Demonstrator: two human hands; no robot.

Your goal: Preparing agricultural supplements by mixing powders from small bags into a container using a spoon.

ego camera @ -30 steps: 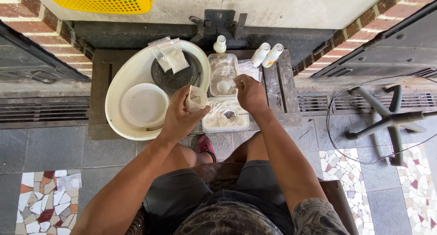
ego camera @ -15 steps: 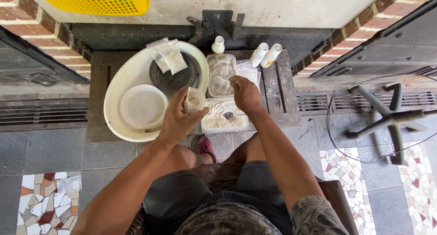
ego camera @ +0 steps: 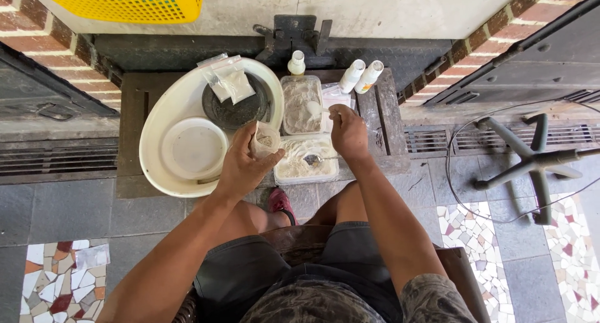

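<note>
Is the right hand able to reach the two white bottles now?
Probably yes. The right hand holds a spoon, but the bottles stand just beyond it with nothing between.

Grey tiled floor (ego camera: 75, 210) with mosaic patches, brick walls (ego camera: 37, 35), perhaps daylight, yellow crate (ego camera: 125, 1) above.

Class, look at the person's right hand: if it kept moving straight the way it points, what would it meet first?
The right hand holds a white spoon pointing up-left over the far tub of powder. Going straight on, it would probably meet that powder first; height above it is unclear.
</note>
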